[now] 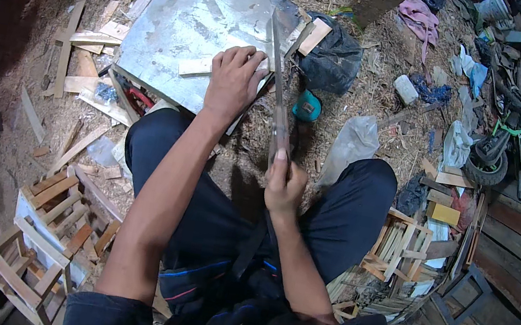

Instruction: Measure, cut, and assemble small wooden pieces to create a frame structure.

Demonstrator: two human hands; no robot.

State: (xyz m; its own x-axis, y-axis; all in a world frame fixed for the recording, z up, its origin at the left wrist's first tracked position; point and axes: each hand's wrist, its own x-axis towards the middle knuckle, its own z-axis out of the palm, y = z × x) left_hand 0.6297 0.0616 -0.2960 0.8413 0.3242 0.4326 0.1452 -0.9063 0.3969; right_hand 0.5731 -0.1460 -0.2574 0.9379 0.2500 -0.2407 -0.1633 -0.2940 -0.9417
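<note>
Wooden strip [195,67] and saw [278,83] are partly hidden by the hands [231,83].

A pink cloth [419,19] lies on shaving-strewn ground [380,41]; at right are a green-trimmed bike [512,132], a yellow block [443,214] and a grey frame [476,309].

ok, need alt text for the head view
A person's right-hand grip holds a long, saw-like blade at the edge of a grey work surface, while the left-hand grip rests on a pale wood strip there. Wood offcuts lie on the littered ground nearby.
</note>
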